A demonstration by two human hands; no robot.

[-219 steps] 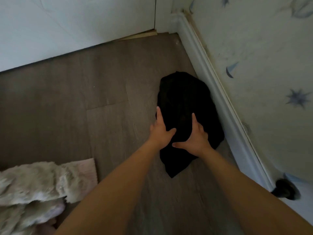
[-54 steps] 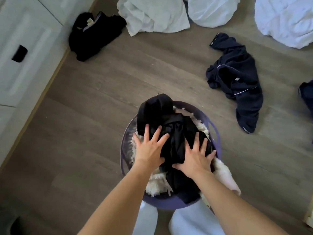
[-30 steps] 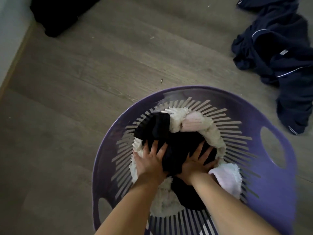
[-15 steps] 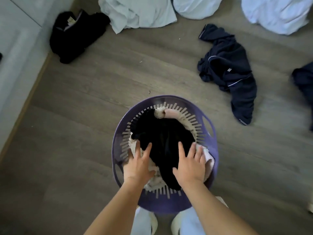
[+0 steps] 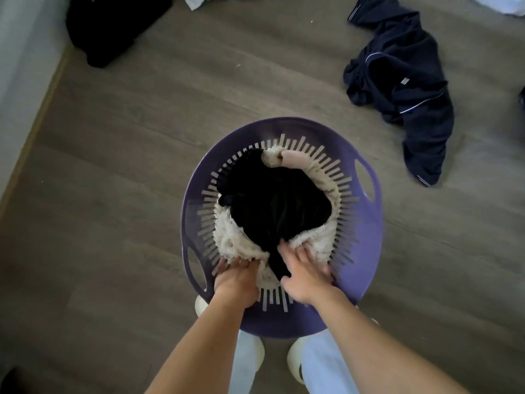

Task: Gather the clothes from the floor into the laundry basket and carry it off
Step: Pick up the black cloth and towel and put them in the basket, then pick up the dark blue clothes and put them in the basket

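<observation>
Purple laundry basket (image 5: 366, 245) on the floor (image 5: 127, 180) holds black garment (image 5: 272, 203) over fleecy cream cloth (image 5: 235, 243), left hand (image 5: 237, 280) and right hand (image 5: 305, 273) pressing flat, each grip spread wide holding nothing; next, I judge, reach the navy garment (image 5: 403, 83) nearby.

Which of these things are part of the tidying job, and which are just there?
Part of the job:
purple laundry basket
black garment and fluffy white item inside it
navy garment, black clothes and pale cloth on the floor
left hand, right hand

Just there:
white cabinet
wood floor
</observation>
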